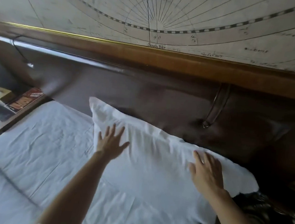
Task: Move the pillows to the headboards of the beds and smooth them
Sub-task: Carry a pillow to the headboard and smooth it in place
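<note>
A white pillow (150,148) lies against the dark brown padded headboard (162,95), its far left corner standing up. My left hand (111,141) rests flat on the pillow's left part, fingers spread. My right hand (207,170) lies flat on its right part near the headboard, fingers apart. Neither hand grips anything. The pillow sits on a bed with a wrinkled white sheet (42,147).
A bedside shelf (6,110) at the left holds a magazine (26,99) and a tissue box. A wooden ledge (183,61) tops the headboard, with a map mural (151,14) above. Dark patterned floor (268,211) lies to the right of the bed.
</note>
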